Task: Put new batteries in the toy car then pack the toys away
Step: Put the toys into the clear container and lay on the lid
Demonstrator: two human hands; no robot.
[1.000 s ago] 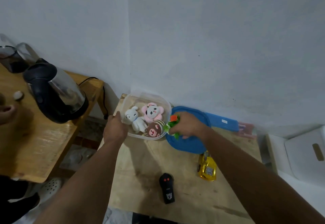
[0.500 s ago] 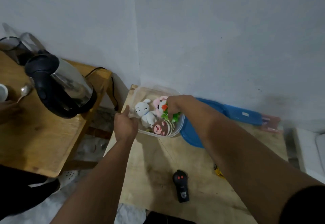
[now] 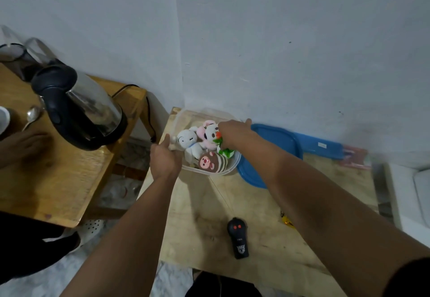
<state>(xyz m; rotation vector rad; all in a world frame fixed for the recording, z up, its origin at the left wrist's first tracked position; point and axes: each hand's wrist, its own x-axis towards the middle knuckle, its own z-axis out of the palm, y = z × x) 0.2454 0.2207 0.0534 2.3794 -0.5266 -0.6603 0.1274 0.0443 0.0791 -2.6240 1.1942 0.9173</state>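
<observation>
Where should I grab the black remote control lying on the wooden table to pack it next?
Judging by its pose, grip the black remote control across its narrow middle, coming from above: it lies flat, long axis pointing away, both long sides clear.

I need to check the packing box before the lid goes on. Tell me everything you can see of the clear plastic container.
The clear plastic container is a shallow, see-through tub with rounded corners, lid off, sitting flat at the pale wooden table's back left corner by the wall. It holds several small plush toys. The left hand rests against its near left rim; the right hand reaches in over it. A blue lid lies beside it.
</observation>
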